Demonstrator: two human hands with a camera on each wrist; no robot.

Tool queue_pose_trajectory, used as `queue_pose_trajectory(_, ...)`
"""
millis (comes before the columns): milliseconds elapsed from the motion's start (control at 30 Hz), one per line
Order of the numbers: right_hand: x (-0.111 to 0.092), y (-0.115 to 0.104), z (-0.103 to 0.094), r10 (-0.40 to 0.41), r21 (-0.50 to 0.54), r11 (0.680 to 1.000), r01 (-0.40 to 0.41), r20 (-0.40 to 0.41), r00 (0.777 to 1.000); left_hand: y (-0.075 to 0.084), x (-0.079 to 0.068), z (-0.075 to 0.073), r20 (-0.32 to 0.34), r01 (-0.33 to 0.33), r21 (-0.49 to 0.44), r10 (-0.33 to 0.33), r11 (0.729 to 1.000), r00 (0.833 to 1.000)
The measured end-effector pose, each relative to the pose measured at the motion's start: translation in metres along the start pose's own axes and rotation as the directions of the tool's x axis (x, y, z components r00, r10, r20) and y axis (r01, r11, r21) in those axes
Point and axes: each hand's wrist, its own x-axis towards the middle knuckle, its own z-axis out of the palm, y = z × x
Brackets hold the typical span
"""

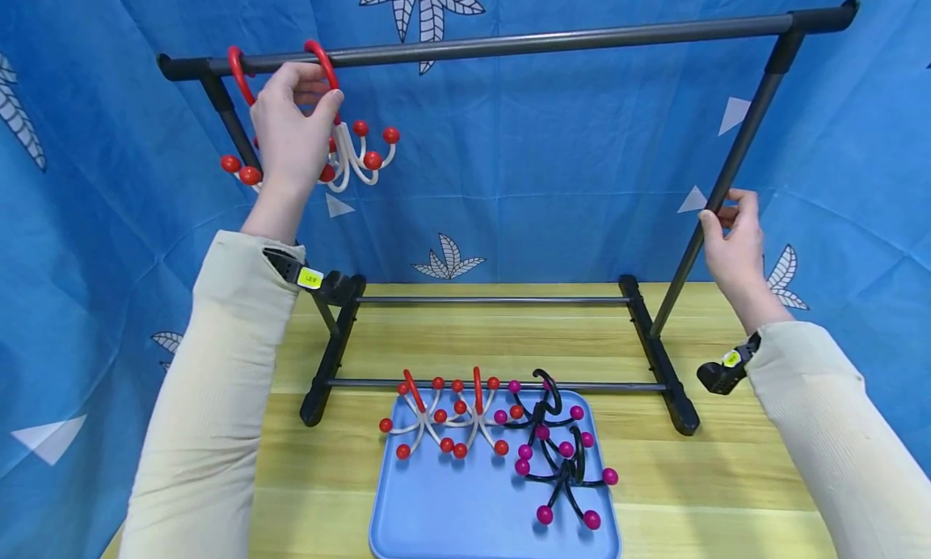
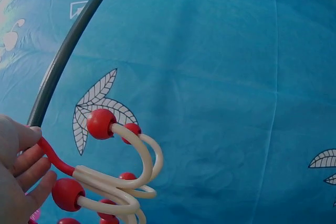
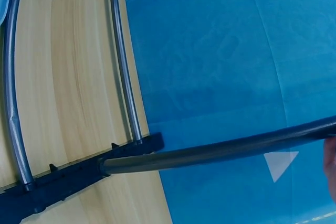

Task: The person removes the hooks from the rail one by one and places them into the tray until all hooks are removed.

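Observation:
My left hand (image 1: 291, 127) pinches the red hook of a white multi-arm hanger (image 1: 343, 143) with red ball tips. That hook loops over the top rod (image 1: 545, 44) of a black rack, near its left end. In the left wrist view, the fingers touch the hanger's red hook and its white arms (image 2: 113, 179) spread below. Left of this hanger, another red hook (image 1: 236, 73) sits on the rod, its hanger partly hidden by my hand and wrist. My right hand (image 1: 736, 244) grips the rack's right post (image 1: 745, 139), thumb in front; in the right wrist view only its edge shows.
A blue tray (image 1: 436, 510) lies on the wooden table (image 1: 756, 470) in front of the rack. It holds two white hangers (image 1: 423, 422) with red balls and two black hangers (image 1: 566, 472) with magenta balls. Blue patterned cloth (image 1: 553, 179) hangs behind the rack.

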Motion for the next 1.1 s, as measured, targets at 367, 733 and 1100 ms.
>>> queue_pose_trajectory(367, 0.003, -0.001, -0.002, -0.017, 0.005, 1.0, 0.017, -0.001, 1.0, 0.001, 0.001, 0.005, -0.01, -0.023, -0.034, 0.023, 0.999, 1.0)
queue_pose_trajectory(733, 0.002, 0.0, -0.003, -0.004, 0.001, 1.0, 0.004, 0.012, 1.0, 0.013, -0.005, 0.005, -0.048, -0.09, -0.146, 0.084, 0.985, 0.995)
queue_pose_trajectory(1100, 0.002, 0.005, 0.0, -0.005, -0.006, 1.0, 0.005, 0.02, 1.0, 0.032, -0.025, 0.006, -0.061, -0.134, -0.128, 0.127, 0.983, 0.99)
